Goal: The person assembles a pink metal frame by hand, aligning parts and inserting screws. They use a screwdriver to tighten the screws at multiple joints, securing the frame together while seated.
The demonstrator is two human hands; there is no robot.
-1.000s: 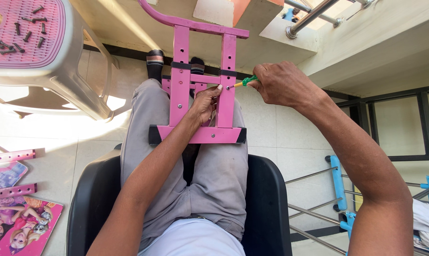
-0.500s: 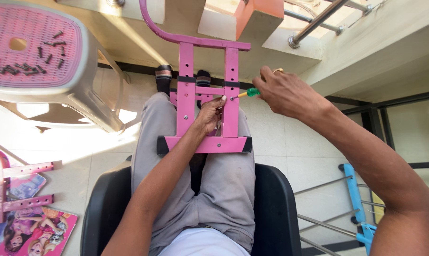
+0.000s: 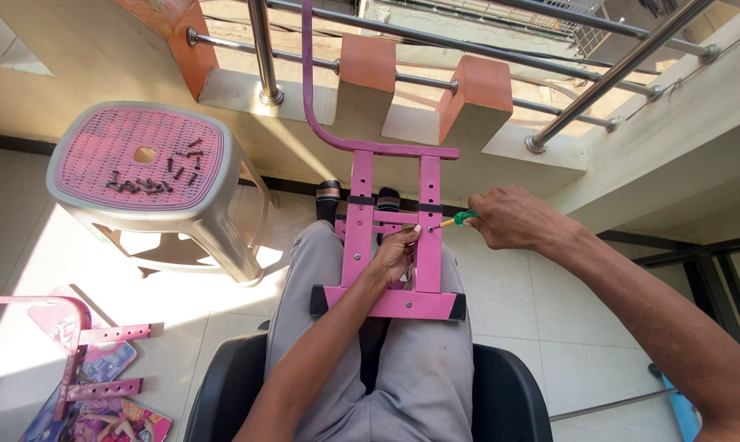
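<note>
The pink metal frame (image 3: 390, 245) rests on the lap, stiff and probably light (painted tube, possibly slippery). The left hand (image 3: 396, 254) pinches its right upright. At 3 o'clock, the right hand (image 3: 513, 217) grips a green-handled screwdriver (image 3: 456, 219). The stool (image 3: 214, 221) with loose screws (image 3: 153, 172) stands at 10 o'clock.

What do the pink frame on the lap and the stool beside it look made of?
Pink frame: seemingly painted metal, going by its thin flat bars with punched holes and a bent tube. Stool: likely moulded plastic, with a perforated pink top, smooth beige legs and a matte sheen.

View tilted down, stool (image 3: 145, 160) now fully visible, railing (image 3: 468, 49) revealed
</note>
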